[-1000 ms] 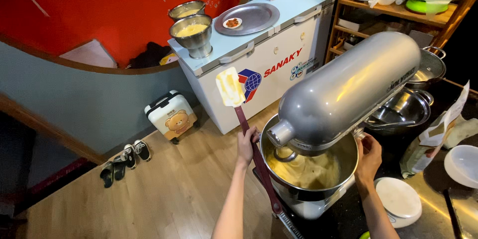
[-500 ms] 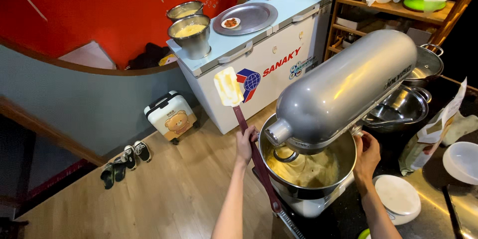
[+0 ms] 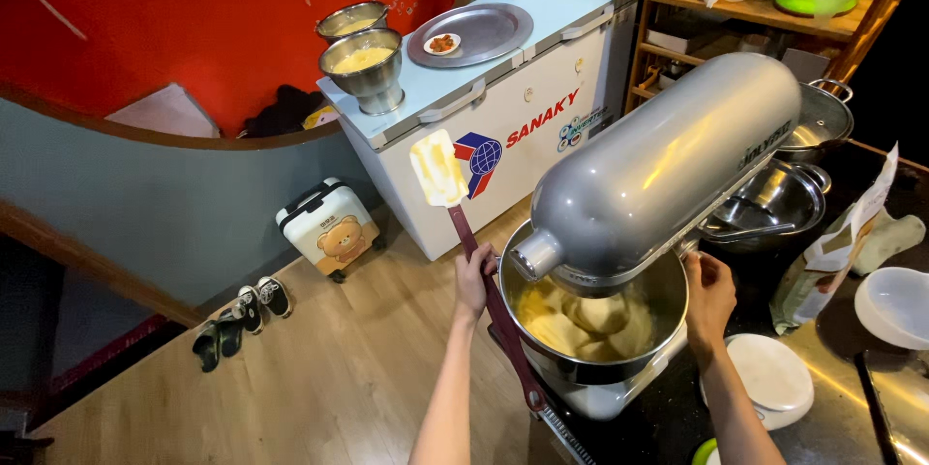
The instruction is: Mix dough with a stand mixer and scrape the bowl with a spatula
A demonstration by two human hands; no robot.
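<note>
A silver stand mixer (image 3: pixel 668 160) stands on the dark counter, its head lowered over a steel bowl (image 3: pixel 592 360) of pale yellow batter (image 3: pixel 571 320). My left hand (image 3: pixel 474 281) rests at the bowl's left rim and holds a spatula (image 3: pixel 440 170) with a dark red handle and a cream blade smeared with batter, blade pointing up. My right hand (image 3: pixel 709 293) grips the bowl's right rim, beside the mixer's column.
A white plate (image 3: pixel 771 376), a white bowl (image 3: pixel 895 302) and a paper bag (image 3: pixel 840 242) lie on the counter at the right. Steel bowls (image 3: pixel 774 199) sit behind the mixer. A white chest freezer (image 3: pixel 503 97) carries metal pots and a tray. A small suitcase (image 3: pixel 327 231) and shoes (image 3: pixel 240 315) are on the wood floor.
The view has shifted slightly. Both hands stay at the bowl's rim and the spatula remains upright; the batter in the bowl looks turned.
</note>
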